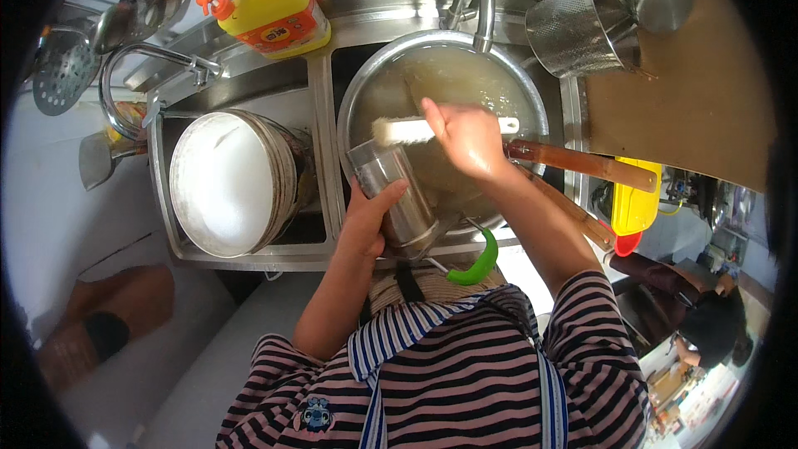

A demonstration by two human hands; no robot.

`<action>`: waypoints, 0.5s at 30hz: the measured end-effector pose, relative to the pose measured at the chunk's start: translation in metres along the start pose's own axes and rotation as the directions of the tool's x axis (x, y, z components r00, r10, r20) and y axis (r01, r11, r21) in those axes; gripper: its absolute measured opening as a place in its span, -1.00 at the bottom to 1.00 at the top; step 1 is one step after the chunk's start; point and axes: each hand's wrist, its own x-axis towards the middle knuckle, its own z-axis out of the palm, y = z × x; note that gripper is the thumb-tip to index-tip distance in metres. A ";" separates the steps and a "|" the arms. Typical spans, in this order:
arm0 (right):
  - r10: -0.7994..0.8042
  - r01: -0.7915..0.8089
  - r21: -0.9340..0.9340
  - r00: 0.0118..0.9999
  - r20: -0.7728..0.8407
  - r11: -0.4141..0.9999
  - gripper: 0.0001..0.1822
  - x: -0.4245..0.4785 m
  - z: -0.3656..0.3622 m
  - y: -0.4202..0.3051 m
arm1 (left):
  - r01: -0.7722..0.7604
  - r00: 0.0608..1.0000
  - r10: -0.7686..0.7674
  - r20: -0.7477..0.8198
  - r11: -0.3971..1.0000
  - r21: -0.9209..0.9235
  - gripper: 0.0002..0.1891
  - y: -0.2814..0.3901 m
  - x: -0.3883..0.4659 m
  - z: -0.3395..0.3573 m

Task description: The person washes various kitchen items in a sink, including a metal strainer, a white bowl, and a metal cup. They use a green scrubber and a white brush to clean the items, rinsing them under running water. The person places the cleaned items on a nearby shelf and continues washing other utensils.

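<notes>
My left hand (369,212) grips a metal cylinder (405,206), tilted over the near left rim of a large round metal basin (539,87). Murky water (436,75) fills much of this basin, which sits in the right sink bowl. Closed around the handle of a white scrubbing brush (411,131) is my right hand (471,137). The brush's bristles are just above the cylinder's far end; whether they touch is unclear. A green curved handle (480,262) lies near the cylinder's base. Wooden handles (580,165) stick out over the basin's right rim.
Stacked round white containers (221,184) occupy the left sink bowl. A yellow detergent jug (277,12) stands behind the divider, left of the right faucet (485,6). Perforated metal baskets (567,31) are at upper right, metal ladles (115,25) at upper left. Another person (711,330) is at far right.
</notes>
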 end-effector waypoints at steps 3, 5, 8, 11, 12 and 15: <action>-0.304 0.331 0.172 0.938 -0.166 0.928 -0.50 -0.008 0.000 -0.028 | 0.038 0.999 -0.037 0.030 0.999 -0.031 -0.25 0.000 -0.003 0.010; -0.122 0.120 0.087 0.992 0.012 0.989 -0.49 -0.005 0.008 -0.016 | 0.081 0.997 -0.079 0.026 0.993 -0.091 -0.23 -0.009 0.003 0.002; 0.272 -0.250 -0.157 0.952 0.138 0.955 -0.44 0.013 0.038 0.050 | 0.130 0.991 -0.133 -0.014 0.980 -0.150 -0.18 -0.023 0.015 -0.020; 0.430 -0.390 -0.387 0.903 0.020 0.836 -0.42 0.025 0.057 0.140 | 0.060 0.998 -0.060 0.004 0.994 0.089 -0.13 -0.021 0.023 -0.021; 0.465 -0.410 -0.407 0.885 0.041 0.816 -0.44 0.016 0.071 0.165 | 0.066 0.997 -0.069 0.020 0.987 0.149 -0.08 -0.017 0.025 -0.015; 0.421 -0.395 -0.300 0.907 0.023 0.868 -0.50 -0.001 0.105 0.195 | -0.025 0.999 0.035 -0.026 0.952 0.305 -0.03 -0.022 0.041 -0.007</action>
